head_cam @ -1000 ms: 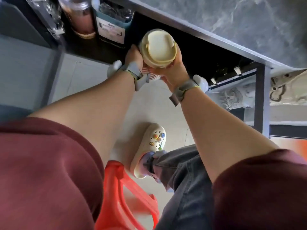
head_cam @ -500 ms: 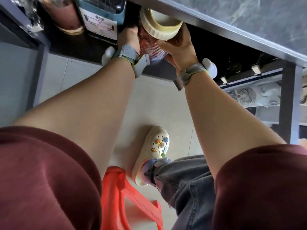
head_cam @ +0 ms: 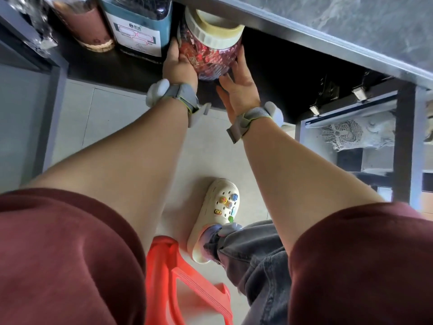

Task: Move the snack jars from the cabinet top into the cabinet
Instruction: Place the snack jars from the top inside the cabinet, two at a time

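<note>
A clear snack jar point(head_cam: 210, 57) with red and pink wrapped snacks and a cream lid point(head_cam: 215, 26) stands on the dark shelf point(head_cam: 281, 78) inside the cabinet, just under the grey marble cabinet top point(head_cam: 351, 24). My left hand point(head_cam: 179, 68) curls around the jar's left side. My right hand point(head_cam: 241, 90) lies against its lower right side with fingers spread apart, the thumb running up the jar wall. Part of the lid is hidden by the top's edge.
Left of the jar on the same shelf stand a blue labelled container point(head_cam: 138, 31) and a pinkish-brown jar point(head_cam: 86, 24). The shelf is bare to the right. A dark frame post point(head_cam: 403, 146) rises at right. Below are a red stool point(head_cam: 178, 277) and my cream shoe point(head_cam: 218, 214).
The jar has gone from in front of the cabinet onto the shelf beside the blue container. My right hand has loosened from gripping near the lid to spread fingers at the jar's base.
</note>
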The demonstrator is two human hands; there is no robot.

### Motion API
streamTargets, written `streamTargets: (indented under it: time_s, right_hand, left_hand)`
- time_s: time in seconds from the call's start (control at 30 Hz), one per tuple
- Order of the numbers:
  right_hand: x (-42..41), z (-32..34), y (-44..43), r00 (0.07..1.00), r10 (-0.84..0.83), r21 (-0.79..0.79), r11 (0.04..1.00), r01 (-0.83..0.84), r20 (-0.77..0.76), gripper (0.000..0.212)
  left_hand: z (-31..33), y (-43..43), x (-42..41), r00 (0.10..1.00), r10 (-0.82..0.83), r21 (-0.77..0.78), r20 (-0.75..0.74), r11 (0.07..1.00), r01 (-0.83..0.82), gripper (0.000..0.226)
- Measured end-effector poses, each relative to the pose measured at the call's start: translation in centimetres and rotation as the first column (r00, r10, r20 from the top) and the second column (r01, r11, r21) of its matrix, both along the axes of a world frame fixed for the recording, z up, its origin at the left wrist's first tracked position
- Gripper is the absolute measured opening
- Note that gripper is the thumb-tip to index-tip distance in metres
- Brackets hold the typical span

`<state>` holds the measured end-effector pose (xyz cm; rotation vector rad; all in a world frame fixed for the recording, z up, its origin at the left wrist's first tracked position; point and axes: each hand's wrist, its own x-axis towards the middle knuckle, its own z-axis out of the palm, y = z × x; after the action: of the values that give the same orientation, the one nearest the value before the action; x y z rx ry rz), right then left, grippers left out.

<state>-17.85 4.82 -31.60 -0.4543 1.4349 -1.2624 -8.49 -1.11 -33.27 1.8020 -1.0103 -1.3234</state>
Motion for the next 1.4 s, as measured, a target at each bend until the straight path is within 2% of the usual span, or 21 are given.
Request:
streamTargets:
  time_s: [0.13, 0.27, 0.37, 0.43, 0.5, 0.57, 0.67, 0.77, 0.8, 0.87, 0.93, 1.0, 1.03, 1.07, 1.1, 1.17, 1.23, 1.27, 1.33, 1.4]
  right_hand:
    - [0.3, -0.7, -0.6, 1.0, -0.019, -0.004, 1.0, 0.019, 0.012, 0.091]
    - [0.3, -0.5, -0.6, 0.999, -0.005, 0.049, 0.999, 0.007, -0.045, 0.096]
    - [0.1, -0.1, 0.3, 0.989, 0.058, 0.123, 0.992, -0.041, -0.136, 0.088]
    - [-0.2, 0.9, 1.0, 0.965, 0.146, 0.249, 0.964, -0.089, -0.217, 0.076]
    - [-0.4, 2.5, 1.7, 0.965, 0.164, 0.365, 0.928, -0.079, -0.207, 0.062]
    - [-0.4, 5.0, 2.4, 0.955, 0.194, 0.398, 0.913, -0.092, -0.224, 0.056]
    - [0.1, 9.0, 3.1, 0.878, 0.32, 0.394, 0.903, -0.169, -0.356, 0.051]
    - [0.8, 13.7, 4.6, 0.722, 0.452, 0.38, 0.883, -0.277, -0.524, 0.049]
    - [1.0, 15.1, 5.2, 0.654, 0.475, 0.362, 0.879, -0.312, -0.589, 0.049]
    - [1.1, 17.6, 6.3, 0.517, 0.448, 0.298, 0.888, -0.35, -0.73, 0.049]
    - [0.5, 19.6, 6.8, 0.432, 0.369, 0.228, 0.911, -0.345, -0.823, 0.046]
    - [-0.6, 21.1, 6.6, 0.403, 0.294, 0.17, 0.933, -0.317, -0.867, 0.043]
    - [-1.3, 21.6, 6.1, 0.384, 0.274, 0.162, 0.94, -0.3, -0.882, 0.043]
    - [-2.1, 22.2, 5.4, 0.366, 0.259, 0.156, 0.945, -0.287, -0.894, 0.043]
    - [-2.8, 22.7, 4.5, 0.349, 0.245, 0.149, 0.948, -0.28, -0.904, 0.045]
    - [-4.2, 23.6, 2.2, 0.316, 0.216, 0.135, 0.957, -0.257, -0.924, 0.05]
    - [-5.7, 24.3, -0.6, 0.307, 0.162, 0.096, 0.971, -0.219, -0.938, 0.059]
    - [-6.3, 24.6, -2.3, 0.34, 0.113, 0.05, 0.981, -0.19, -0.934, 0.065]
    - [-7.2, 25.3, -5.0, 0.478, -0.004, -0.059, 0.993, -0.1, -0.878, 0.084]
    - [-8.0, 25.5, -7.7, 0.581, -0.08, -0.089, 0.996, 0.013, -0.81, 0.11]
  left_hand:
    - [0.1, -1.2, 0.4, 0.988, -0.143, 0.044, 0.057, 0.989, 0.14, 0.053]
    - [0.6, -0.8, 0.3, 0.972, -0.187, 0.054, 0.139, 0.982, 0.181, 0.051]
    - [1.0, 0.4, 0.5, 0.961, -0.211, 0.078, 0.176, 0.977, 0.2, 0.05]
    - [1.6, 1.1, 1.0, 0.962, -0.232, 0.09, 0.143, 0.971, 0.221, 0.055]
    - [2.8, 1.5, 1.7, 0.942, -0.283, 0.103, 0.178, 0.958, 0.268, 0.058]
    - [4.8, 1.9, 2.4, 0.884, -0.372, 0.122, 0.282, 0.928, 0.351, 0.058]
    - [9.0, 2.2, 3.3, 0.755, -0.525, 0.144, 0.394, 0.846, 0.513, 0.048]
    - [14.4, 3.5, 4.0, 0.598, -0.603, 0.091, 0.529, 0.74, 0.666, 0.031]
    - [16.0, 4.2, 4.2, 0.552, -0.576, 0.05, 0.602, 0.718, 0.695, 0.032]
    - [18.8, 5.6, 4.9, 0.497, -0.376, -0.109, 0.782, 0.702, 0.704, 0.038]
    - [20.5, 6.6, 5.1, 0.563, -0.15, -0.356, 0.813, 0.638, 0.683, 0.04]
    - [21.7, 5.9, 4.8, 0.631, 0.004, -0.558, 0.776, 0.471, 0.683, 0.033]
    - [22.1, 4.9, 4.6, 0.627, 0.039, -0.583, 0.778, 0.414, 0.699, 0.029]
    - [22.3, 3.5, 4.5, 0.58, 0.036, -0.543, 0.814, 0.402, 0.737, 0.028]
    - [22.2, 1.9, 4.5, 0.49, 0.001, -0.442, 0.872, 0.436, 0.784, 0.031]
    - [21.0, -0.9, 5.0, 0.312, -0.142, -0.186, 0.939, 0.551, 0.814, 0.049]
    - [19.3, -2.8, 5.4, 0.23, -0.25, -0.015, 0.94, 0.645, 0.764, 0.065]
    - [18.7, -3.6, 5.3, 0.205, -0.275, 0.033, 0.939, 0.667, 0.744, 0.07]
    - [18.2, -3.4, 5.1, 0.196, -0.286, 0.056, 0.938, 0.683, 0.728, 0.076]
    - [18.3, -3.3, 4.7, 0.177, -0.277, 0.06, 0.945, 0.674, 0.736, 0.081]
